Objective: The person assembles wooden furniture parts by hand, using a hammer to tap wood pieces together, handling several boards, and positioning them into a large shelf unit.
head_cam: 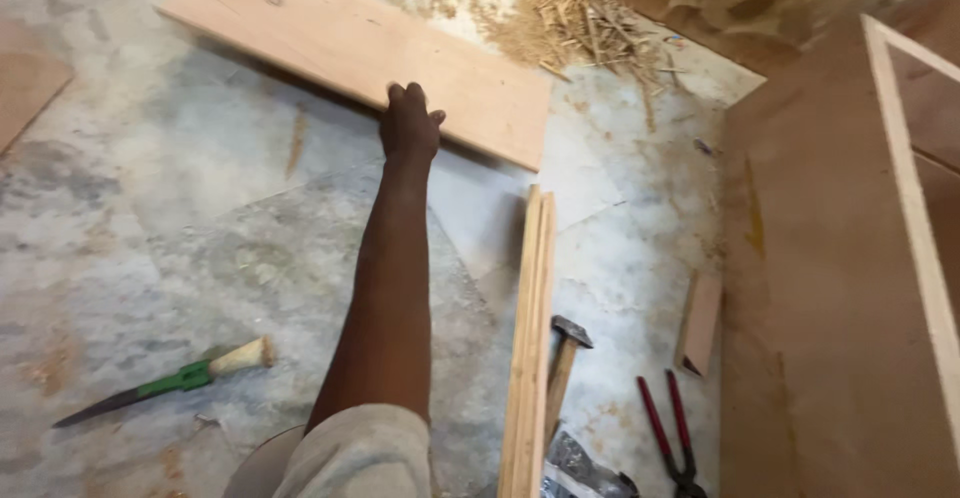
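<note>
My left hand (pixel 409 123) reaches far forward, arm stretched out, and grips the near long edge of a light plywood board (pixel 350 43). The fingers are curled over the edge. The board lies slantwise on the concrete floor (pixel 200 218), and a dark shadow runs under its near edge, as if that edge is slightly raised. My right hand is out of view.
A bundle of thin wooden strips (pixel 530 338) lies just right of my arm, with a hammer (pixel 565 348) and red-handled pincers (pixel 670 428) beside it. A green-handled blade (pixel 165 383) lies lower left. A small wood block (pixel 700 323) leans on a big brown panel (pixel 830 288). Wood shavings (pixel 590 18) are piled at the back.
</note>
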